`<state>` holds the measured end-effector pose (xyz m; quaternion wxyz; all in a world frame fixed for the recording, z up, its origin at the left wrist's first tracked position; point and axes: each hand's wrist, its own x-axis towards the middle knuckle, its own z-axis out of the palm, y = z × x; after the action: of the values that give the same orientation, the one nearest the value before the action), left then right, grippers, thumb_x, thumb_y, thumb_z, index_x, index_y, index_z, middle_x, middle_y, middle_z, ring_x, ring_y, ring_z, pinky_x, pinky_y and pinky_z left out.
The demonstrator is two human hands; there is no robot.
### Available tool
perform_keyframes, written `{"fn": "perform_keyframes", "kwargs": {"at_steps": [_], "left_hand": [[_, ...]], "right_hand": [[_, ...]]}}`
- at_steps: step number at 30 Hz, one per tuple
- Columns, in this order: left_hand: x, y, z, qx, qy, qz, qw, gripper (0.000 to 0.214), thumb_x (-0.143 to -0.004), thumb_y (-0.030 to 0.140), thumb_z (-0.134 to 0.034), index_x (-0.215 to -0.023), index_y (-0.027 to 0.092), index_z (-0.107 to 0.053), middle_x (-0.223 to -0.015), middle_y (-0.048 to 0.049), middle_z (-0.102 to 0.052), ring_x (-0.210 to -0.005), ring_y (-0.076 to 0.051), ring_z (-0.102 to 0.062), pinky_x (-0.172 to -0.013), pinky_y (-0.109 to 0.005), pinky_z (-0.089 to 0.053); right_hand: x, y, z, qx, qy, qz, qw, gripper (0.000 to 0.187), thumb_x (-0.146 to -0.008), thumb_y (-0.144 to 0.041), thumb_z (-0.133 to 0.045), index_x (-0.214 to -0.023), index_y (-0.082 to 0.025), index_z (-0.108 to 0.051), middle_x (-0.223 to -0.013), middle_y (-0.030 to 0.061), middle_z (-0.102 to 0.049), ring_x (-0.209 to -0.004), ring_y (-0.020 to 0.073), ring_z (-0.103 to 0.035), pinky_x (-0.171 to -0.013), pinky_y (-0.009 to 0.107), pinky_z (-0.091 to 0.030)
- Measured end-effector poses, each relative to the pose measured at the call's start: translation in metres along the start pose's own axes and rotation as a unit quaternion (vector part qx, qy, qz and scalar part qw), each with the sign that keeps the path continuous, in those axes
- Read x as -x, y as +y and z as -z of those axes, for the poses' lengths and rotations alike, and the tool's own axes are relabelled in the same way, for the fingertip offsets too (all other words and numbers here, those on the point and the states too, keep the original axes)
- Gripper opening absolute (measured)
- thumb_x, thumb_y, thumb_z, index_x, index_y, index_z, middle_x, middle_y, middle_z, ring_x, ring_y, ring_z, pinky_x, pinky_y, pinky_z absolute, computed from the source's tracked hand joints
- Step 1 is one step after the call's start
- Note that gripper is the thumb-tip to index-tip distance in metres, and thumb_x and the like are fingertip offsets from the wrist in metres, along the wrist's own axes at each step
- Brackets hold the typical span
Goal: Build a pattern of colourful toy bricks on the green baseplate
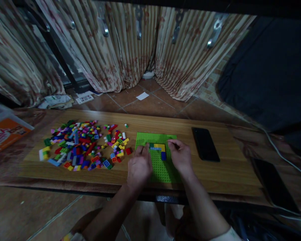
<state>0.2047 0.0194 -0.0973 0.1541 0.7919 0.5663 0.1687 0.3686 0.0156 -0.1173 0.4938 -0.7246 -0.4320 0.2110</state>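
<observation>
A bright green studded baseplate lies on the wooden board in front of me. On it sits a bent row of toy bricks, with green, yellow, light blue and dark blue parts. My left hand is over the plate's left edge, its curled fingertips at the row's green left end. Whether they grip a brick there is hidden. To the right of the row, my right hand hovers at the plate's right edge with thumb and fingers pinched together. Anything inside that pinch is too small to make out.
A wide heap of loose toy bricks covers the board's left part. One black phone lies right of the plate, and another dark flat device lies farther right. An orange-labelled plastic box stands at far left.
</observation>
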Motion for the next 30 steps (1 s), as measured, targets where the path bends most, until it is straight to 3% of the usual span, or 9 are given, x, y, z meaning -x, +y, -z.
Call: {"fn": "perform_keyframes", "kwargs": {"at_steps": [3, 7, 11, 16, 21, 24, 26, 30], "left_hand": [[-0.006, -0.011, 0.014, 0.062, 0.054, 0.024, 0.996, 0.036, -0.091, 0.021, -0.042, -0.123, 0.015, -0.057, -0.112, -0.0101, -0.063, -0.099, -0.021, -0.062, -0.089, -0.032, -0.050], [-0.016, -0.030, 0.028, 0.120, 0.090, 0.062, 0.987, 0.030, -0.089, 0.020, -0.045, -0.113, 0.016, -0.062, -0.107, -0.0085, -0.065, -0.093, -0.019, -0.063, -0.087, -0.031, -0.050], [-0.019, -0.041, 0.032, 0.138, 0.084, 0.077, 0.984, 0.029, -0.088, 0.020, -0.047, -0.111, 0.017, -0.064, -0.101, -0.0077, -0.067, -0.090, -0.018, -0.064, -0.084, -0.030, -0.050], [-0.016, -0.037, 0.029, 0.143, 0.051, 0.055, 0.987, 0.030, -0.087, 0.017, -0.048, -0.111, 0.018, -0.065, -0.099, -0.0075, -0.067, -0.085, -0.018, -0.064, -0.080, -0.029, -0.050], [-0.012, -0.033, 0.023, 0.167, 0.038, 0.039, 0.985, 0.032, -0.086, 0.016, -0.047, -0.114, 0.016, -0.064, -0.105, -0.0099, -0.066, -0.091, -0.020, -0.063, -0.085, -0.031, -0.049], [-0.012, -0.035, 0.025, 0.176, 0.040, 0.045, 0.983, 0.032, -0.086, 0.017, -0.048, -0.112, 0.016, -0.065, -0.103, -0.0099, -0.067, -0.088, -0.020, -0.064, -0.083, -0.032, -0.049], [-0.014, -0.042, 0.030, 0.188, 0.063, 0.052, 0.979, 0.030, -0.086, 0.017, -0.048, -0.110, 0.017, -0.067, -0.099, -0.0086, -0.068, -0.086, -0.019, -0.064, -0.081, -0.031, -0.050], [-0.021, -0.075, 0.054, 0.220, 0.168, 0.114, 0.954, 0.027, -0.084, 0.022, -0.051, -0.104, 0.017, -0.069, -0.097, -0.0067, -0.071, -0.084, -0.018, -0.065, -0.078, -0.028, -0.049]], "right_hand": [[0.001, -0.004, 0.001, 0.012, 0.001, 0.021, 1.000, 0.024, -0.081, -0.035, -0.053, -0.088, -0.019, -0.070, -0.086, 0.0067, -0.071, -0.076, 0.0202, -0.064, -0.072, 0.034, -0.049], [0.005, -0.011, -0.001, 0.107, -0.074, 0.088, 0.988, 0.018, -0.078, -0.028, -0.054, -0.083, -0.021, -0.070, -0.087, 0.0055, -0.067, -0.075, 0.0189, -0.061, -0.073, 0.033, -0.047], [0.006, -0.012, 0.000, 0.116, -0.063, 0.081, 0.988, 0.022, -0.080, -0.029, -0.052, -0.087, -0.020, -0.070, -0.091, 0.0071, -0.068, -0.079, 0.0205, -0.062, -0.076, 0.035, -0.048], [0.003, -0.010, 0.005, 0.124, -0.020, 0.049, 0.991, 0.030, -0.081, -0.035, -0.048, -0.092, -0.016, -0.069, -0.091, 0.0101, -0.069, -0.076, 0.0217, -0.063, -0.074, 0.036, -0.048], [0.004, -0.006, 0.003, 0.195, -0.081, 0.058, 0.976, 0.030, -0.079, -0.033, -0.048, -0.093, -0.017, -0.069, -0.095, 0.0108, -0.069, -0.083, 0.0240, -0.064, -0.080, 0.039, -0.048], [0.004, -0.007, 0.002, 0.198, -0.084, 0.062, 0.975, 0.031, -0.079, -0.034, -0.048, -0.095, -0.017, -0.068, -0.095, 0.0101, -0.070, -0.082, 0.0233, -0.064, -0.079, 0.038, -0.048], [0.004, -0.009, 0.003, 0.190, -0.064, 0.059, 0.978, 0.032, -0.080, -0.035, -0.047, -0.095, -0.017, -0.069, -0.093, 0.0101, -0.070, -0.078, 0.0227, -0.064, -0.077, 0.037, -0.048], [0.004, -0.016, 0.005, 0.168, -0.013, 0.055, 0.984, 0.034, -0.081, -0.041, -0.048, -0.089, -0.017, -0.071, -0.084, 0.0093, -0.071, -0.069, 0.0216, -0.063, -0.069, 0.035, -0.048]]}}
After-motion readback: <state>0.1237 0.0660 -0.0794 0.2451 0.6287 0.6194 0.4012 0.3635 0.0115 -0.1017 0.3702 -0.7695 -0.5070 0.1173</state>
